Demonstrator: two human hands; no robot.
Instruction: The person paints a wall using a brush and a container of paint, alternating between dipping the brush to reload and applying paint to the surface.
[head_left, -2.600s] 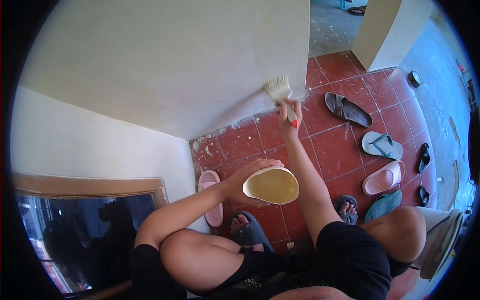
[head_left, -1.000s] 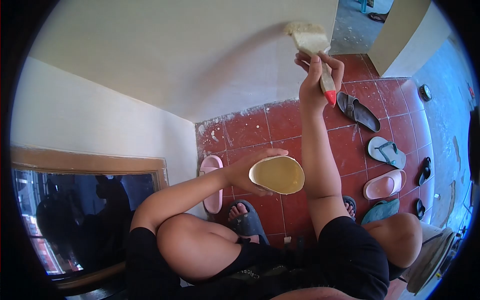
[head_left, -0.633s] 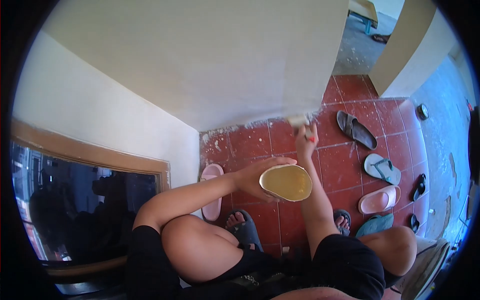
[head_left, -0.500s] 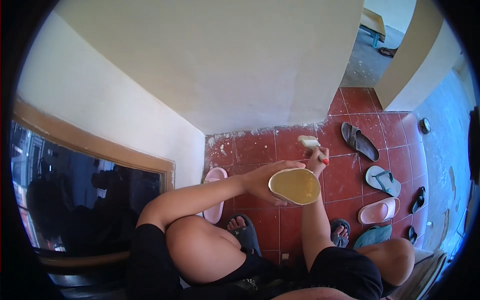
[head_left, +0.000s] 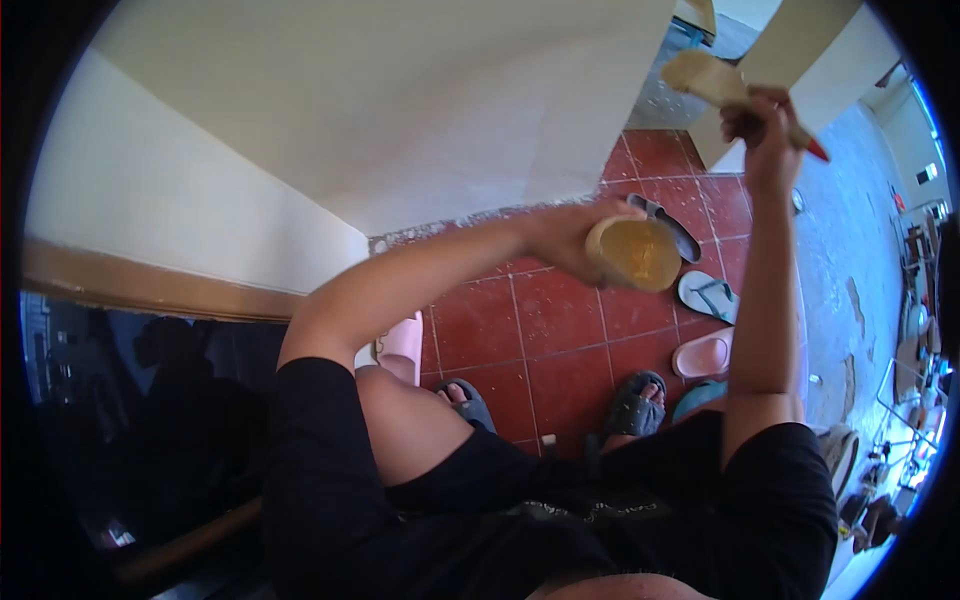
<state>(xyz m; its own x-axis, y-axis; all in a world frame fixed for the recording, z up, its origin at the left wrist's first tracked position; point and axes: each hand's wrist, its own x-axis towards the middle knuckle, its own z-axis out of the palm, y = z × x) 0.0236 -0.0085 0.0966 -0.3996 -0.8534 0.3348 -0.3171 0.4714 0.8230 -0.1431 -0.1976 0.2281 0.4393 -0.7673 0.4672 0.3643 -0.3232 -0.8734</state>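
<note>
My left hand (head_left: 562, 238) is wrapped round the side of a paint container (head_left: 598, 250), whose open mouth faces me and shows yellowish liquid inside. Up at the right, my right hand (head_left: 768, 135) grips a paintbrush (head_left: 708, 78) by its handle. The brush's pale, coated bristles point left, toward the edge of the cream wall (head_left: 430, 110), and the red end of its handle sticks out to the right of my fingers. Red floor tiles (head_left: 560, 320) lie beneath the container.
Grey sandals (head_left: 672, 232), a white flip-flop (head_left: 705, 295) and a pink slide (head_left: 702, 355) lie on the tiles to the right. Another pink slide (head_left: 400, 350) sits by the left wall. A dark glass pane (head_left: 170, 400) in a brown frame is at left. Pale spatters mark the wall's base.
My right hand has swung the paintbrush up and to the right, away from beside the container. The left hand has carried the container up and slightly right. The view has shifted.
</note>
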